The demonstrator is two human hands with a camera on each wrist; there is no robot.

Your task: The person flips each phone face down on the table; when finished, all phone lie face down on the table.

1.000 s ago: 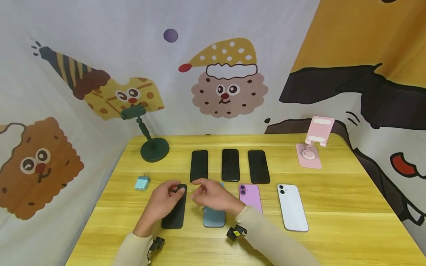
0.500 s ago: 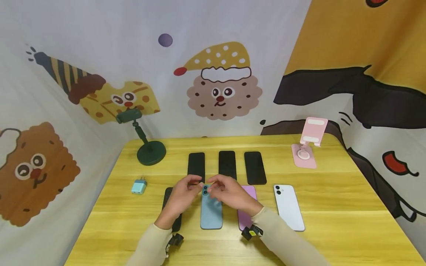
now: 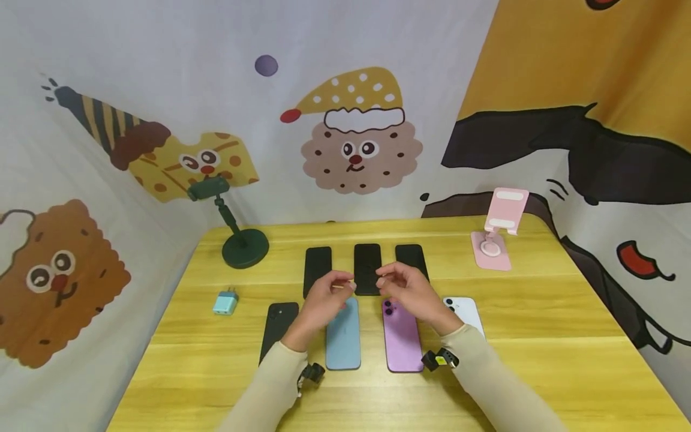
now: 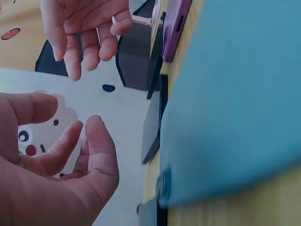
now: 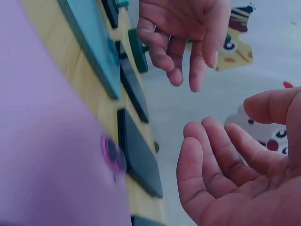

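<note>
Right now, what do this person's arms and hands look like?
Long, plain cream sleeves reach down to the wrists. A small black device sits at each wrist, the right one showing a yellow patch. The left hand and right hand are gloveless.

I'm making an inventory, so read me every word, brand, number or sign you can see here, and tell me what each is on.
No text can be read anywhere.
Blue phone: any mark on its back is too small to read.
Teal charger: no readable label.
Wall cloth: cartoon drawings, no words.
</note>
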